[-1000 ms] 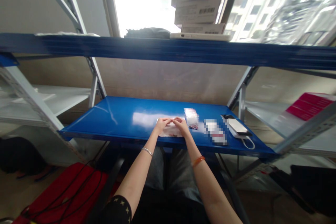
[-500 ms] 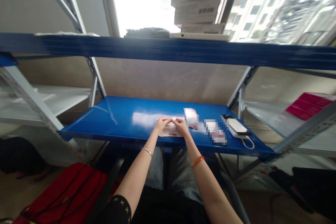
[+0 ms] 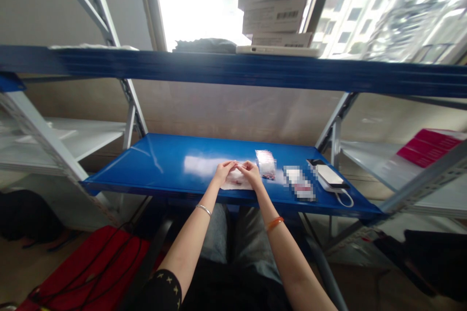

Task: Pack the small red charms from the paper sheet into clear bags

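Observation:
My left hand (image 3: 223, 172) and my right hand (image 3: 249, 172) meet over a small clear plastic bag (image 3: 237, 183) with small reddish bits in it, lying near the front edge of the blue shelf (image 3: 164, 163). Both hands have their fingertips pinched together at the bag's upper edge. The thing between the fingertips is too small to make out. A silver bangle sits on my left wrist and an orange band on my right.
Right of my hands lie another small bag (image 3: 266, 163), a blurred packet (image 3: 299, 183), and a white power bank (image 3: 329, 176) with a cable. Cardboard boxes (image 3: 273, 5) are stacked on the upper shelf. A red mat (image 3: 83, 272) lies on the floor at the left.
My hands have lifted slightly off the bag and the fingertips have drawn together above it. Nothing else has moved.

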A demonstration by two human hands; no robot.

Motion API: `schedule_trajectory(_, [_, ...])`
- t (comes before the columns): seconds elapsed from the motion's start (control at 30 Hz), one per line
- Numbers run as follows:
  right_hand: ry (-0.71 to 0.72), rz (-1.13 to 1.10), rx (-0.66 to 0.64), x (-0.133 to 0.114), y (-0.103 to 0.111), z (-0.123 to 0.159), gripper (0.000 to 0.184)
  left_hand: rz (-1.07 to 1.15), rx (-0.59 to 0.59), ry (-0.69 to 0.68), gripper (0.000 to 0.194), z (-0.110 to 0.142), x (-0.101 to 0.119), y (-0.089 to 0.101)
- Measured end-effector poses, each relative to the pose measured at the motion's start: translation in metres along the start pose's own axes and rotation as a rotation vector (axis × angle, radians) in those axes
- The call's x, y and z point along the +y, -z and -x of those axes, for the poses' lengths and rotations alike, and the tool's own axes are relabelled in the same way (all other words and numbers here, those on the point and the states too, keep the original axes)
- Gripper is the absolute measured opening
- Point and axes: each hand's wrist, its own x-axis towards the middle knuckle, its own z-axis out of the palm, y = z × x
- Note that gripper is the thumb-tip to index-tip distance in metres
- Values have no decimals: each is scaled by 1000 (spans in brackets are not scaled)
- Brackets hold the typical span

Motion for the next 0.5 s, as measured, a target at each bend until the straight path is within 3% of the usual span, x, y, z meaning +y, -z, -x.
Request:
schedule_trajectory(0.1, [3,-23,-26,2,-1,-2,24,25,29,7,34,-1,2,0])
schedule_trajectory(0.23, [-7,-4,12,7,-4,-5,23,0,60,4,34,-2,2,-1])
schedule_trajectory(0.37, [11,40,162,8,-2,-6,30,-106,82,-16,36,-4,-1,-2])
schedule_trajectory(0.5, [46,118,375,5,14,-1,33,-293,80,-62,31,-5,-7,-1])
